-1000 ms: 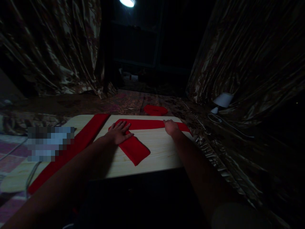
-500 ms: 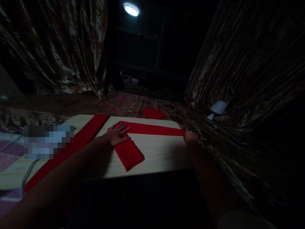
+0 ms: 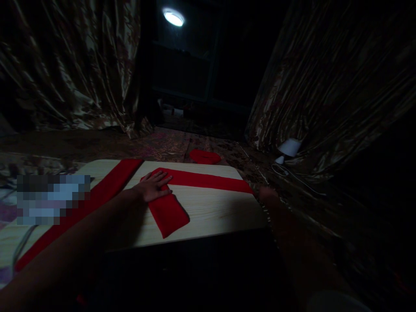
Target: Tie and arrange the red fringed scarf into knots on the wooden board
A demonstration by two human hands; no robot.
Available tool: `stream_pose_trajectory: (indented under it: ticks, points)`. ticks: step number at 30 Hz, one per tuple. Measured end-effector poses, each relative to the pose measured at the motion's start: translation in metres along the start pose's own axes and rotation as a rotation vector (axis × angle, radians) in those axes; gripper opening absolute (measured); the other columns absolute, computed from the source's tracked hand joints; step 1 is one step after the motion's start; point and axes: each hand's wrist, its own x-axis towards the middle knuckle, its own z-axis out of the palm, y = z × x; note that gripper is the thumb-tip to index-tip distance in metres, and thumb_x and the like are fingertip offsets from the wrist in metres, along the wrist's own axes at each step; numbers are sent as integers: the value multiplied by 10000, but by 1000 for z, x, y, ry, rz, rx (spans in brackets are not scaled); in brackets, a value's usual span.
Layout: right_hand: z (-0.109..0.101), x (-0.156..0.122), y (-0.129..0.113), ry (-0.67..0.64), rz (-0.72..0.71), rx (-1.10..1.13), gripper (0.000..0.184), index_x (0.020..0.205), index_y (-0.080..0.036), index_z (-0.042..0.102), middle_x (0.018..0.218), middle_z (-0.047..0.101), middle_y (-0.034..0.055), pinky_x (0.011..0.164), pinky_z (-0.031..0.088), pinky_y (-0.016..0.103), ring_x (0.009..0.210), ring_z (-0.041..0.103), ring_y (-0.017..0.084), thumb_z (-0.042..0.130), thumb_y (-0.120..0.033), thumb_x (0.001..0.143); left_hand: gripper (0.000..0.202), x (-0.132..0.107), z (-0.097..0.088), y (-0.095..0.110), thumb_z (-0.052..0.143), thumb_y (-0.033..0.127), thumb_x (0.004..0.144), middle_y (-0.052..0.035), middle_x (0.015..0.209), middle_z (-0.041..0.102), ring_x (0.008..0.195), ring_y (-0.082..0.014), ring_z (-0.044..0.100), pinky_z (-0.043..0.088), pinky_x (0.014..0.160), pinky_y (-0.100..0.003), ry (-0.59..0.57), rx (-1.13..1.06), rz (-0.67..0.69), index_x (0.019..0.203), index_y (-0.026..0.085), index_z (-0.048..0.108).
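Observation:
A long red cloth strip point(image 3: 208, 179), scarf-like, lies across the light wooden tabletop point(image 3: 221, 212). It bends at a corner on its left, and a short broad tail point(image 3: 171, 216) points toward me. My left hand point(image 3: 154, 186) rests flat on that corner, fingers spread, pressing the cloth down. Just past the right edge of the table is my right hand point(image 3: 269, 195), dim and blurred, near the strip's right end. A small gap seems to lie between them; its fingers cannot be made out. A second red strip point(image 3: 112, 184) runs diagonally on the left, partly behind my left forearm.
Beyond the table's far edge lies a red cloth piece point(image 3: 204, 156). A small white lamp point(image 3: 290, 147) with a cord stands at the right. A pixelated patch point(image 3: 52, 199) hides something on the left, beside a grey cable point(image 3: 22, 247). Patterned curtains point(image 3: 107, 65) hang behind.
My right hand has moved right and slightly down, off the strip's end, which now looks wider and flatter. My left hand stays on the corner. The whole view has shifted a little.

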Motion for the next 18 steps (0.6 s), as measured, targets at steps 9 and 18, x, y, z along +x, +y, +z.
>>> stream_pose_trajectory:
  ticks: [9,18]
  points:
    - [-26,-17,-99,33,-714,31,419,1229,-195,697,1301,673,89,1042,424,284,1186,605,217,622,-219,817,819,1,5,-6,319,737,903,-64,1668,135,1549,-279,61,37,1214,-547,6,3,21,1598,327,179]
    - [-31,-22,-128,33,-716,-242,388,1254,-135,619,1210,668,190,910,501,346,1094,653,259,411,-70,932,819,1,6,-6,331,719,906,-73,1667,125,1547,-296,58,47,1209,-563,1,17,21,1599,312,175]
